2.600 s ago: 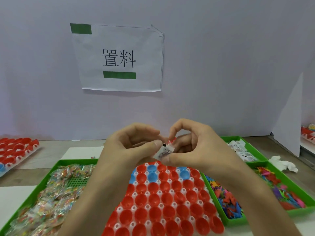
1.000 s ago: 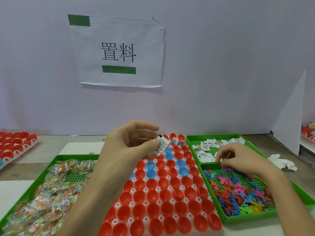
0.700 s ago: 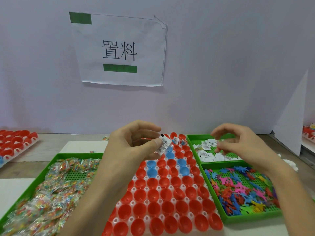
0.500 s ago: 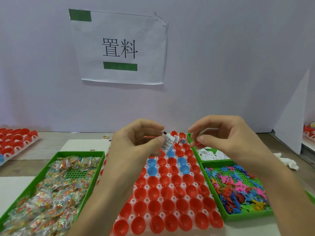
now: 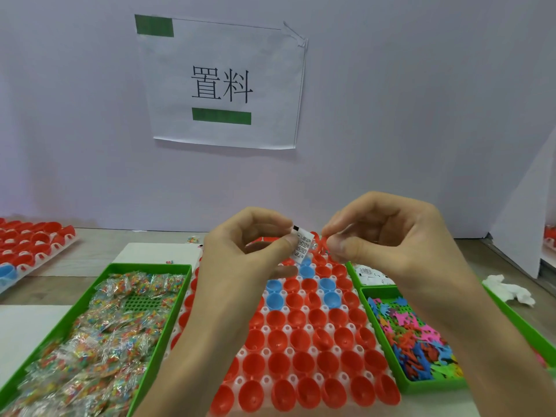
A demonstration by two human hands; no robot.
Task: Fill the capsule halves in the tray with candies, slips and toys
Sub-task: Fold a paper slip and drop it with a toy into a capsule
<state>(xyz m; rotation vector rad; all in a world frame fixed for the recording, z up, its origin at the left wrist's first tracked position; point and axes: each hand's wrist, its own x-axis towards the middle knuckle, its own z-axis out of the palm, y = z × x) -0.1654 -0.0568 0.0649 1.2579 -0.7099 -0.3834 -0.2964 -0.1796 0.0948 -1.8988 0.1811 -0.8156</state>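
A printed slip [image 5: 303, 246] is pinched between thumb and forefinger of the left hand [image 5: 240, 254]. Just beside it, a small red piece, seemingly a toy [image 5: 319, 247], is pinched by the right hand [image 5: 391, 245]. Both are held above the tray [image 5: 287, 328]. Pairing appears in hand; next, both must be lowered into one capsule half [image 5: 309, 285] below the fingers [image 5: 279, 245].

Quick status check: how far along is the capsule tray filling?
Barely started: every red or blue plastic capsule half visible in the white tray looks empty; the far row is hidden. In hand: the left hand pinches a white printed slip, the right hand pinches a small red piece, likely a toy. Left: nearly all halves, with wrapped candies, slips and toys waiting in the green bins.
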